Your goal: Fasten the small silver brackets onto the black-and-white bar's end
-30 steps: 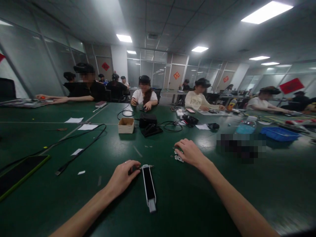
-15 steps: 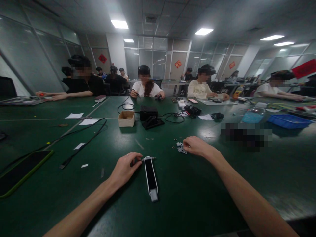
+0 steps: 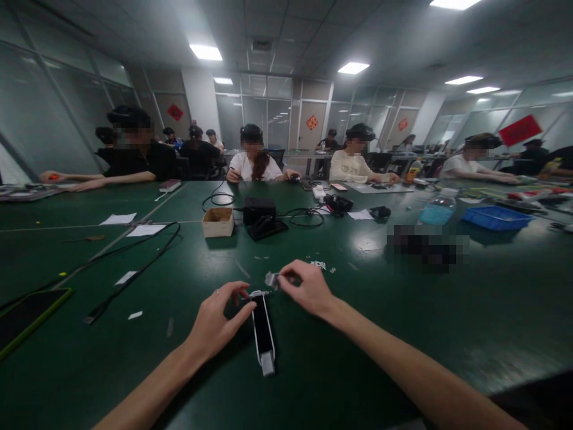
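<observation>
A long, narrow device [image 3: 264, 328] with a black middle and white frame lies on the green table [image 3: 340, 370]. A pale block [image 3: 267, 363] sits at its near end, and a thin metal rod [image 3: 260, 293] crosses its far end. My left hand [image 3: 219, 316] hovers at the far end's left side, thumb and fingers apart; whether the thumb touches the frame I cannot tell. Between the thumb and finger of my right hand [image 3: 308, 289] is a small grey metal bracket [image 3: 271, 279], just beyond the rod. More small metal parts [image 3: 319, 265] lie behind that hand.
Beyond my hands stand an open cardboard box [image 3: 218, 223] and a black adapter [image 3: 259, 212] with cables. To the right are a bottle [image 3: 437, 209] and a blue tray [image 3: 496, 218]. A green-edged phone [image 3: 31, 316] and a black cable [image 3: 129, 275] lie left. Several people sit across the table.
My right hand has picked up the bracket from the small parts and carried it left towards the device. My left hand's thumb and fingers have spread wider. The view has shifted slightly.
</observation>
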Demonstrator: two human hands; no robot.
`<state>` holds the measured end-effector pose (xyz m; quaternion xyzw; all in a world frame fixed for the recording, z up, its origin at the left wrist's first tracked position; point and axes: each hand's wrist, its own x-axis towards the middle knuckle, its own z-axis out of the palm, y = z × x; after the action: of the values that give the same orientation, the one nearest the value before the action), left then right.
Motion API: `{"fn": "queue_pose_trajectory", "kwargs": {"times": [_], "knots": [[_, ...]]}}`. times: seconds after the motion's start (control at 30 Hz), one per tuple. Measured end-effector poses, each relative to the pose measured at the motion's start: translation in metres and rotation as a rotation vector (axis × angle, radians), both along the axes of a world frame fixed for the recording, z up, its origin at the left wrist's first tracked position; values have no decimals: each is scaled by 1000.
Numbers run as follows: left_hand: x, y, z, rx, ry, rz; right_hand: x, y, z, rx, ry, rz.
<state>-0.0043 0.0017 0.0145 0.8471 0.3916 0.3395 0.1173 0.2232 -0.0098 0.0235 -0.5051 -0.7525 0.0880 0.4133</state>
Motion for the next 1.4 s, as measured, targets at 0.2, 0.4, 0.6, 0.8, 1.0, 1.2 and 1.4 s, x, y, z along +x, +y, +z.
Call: {"fn": "queue_pose_trajectory", "kwargs": {"times": [0.2, 0.4, 0.6, 0.8, 1.0, 1.2, 1.4], "knots": [[2, -6, 3, 30, -70, -50, -25, -6, -10, 166, 13, 112], [-11, 12, -4, 28, -2, 29, 52, 22, 3, -87, -562, 22], [-15, 19, -10, -119, 197, 0, 87, 29, 6, -314, -816, -57], [-13, 18, -8, -159, 226, -3, 90, 28, 8, -380, -809, -84], [-13, 18, -10, -151, 218, 3, 86, 38, 7, -232, -712, -292], [-13, 18, -8, -139, 188, 5, 86, 61, -8, -360, -572, -332], [-13, 16, -5, -150, 182, 7, 85, 68, -11, -416, -532, -338]]}}
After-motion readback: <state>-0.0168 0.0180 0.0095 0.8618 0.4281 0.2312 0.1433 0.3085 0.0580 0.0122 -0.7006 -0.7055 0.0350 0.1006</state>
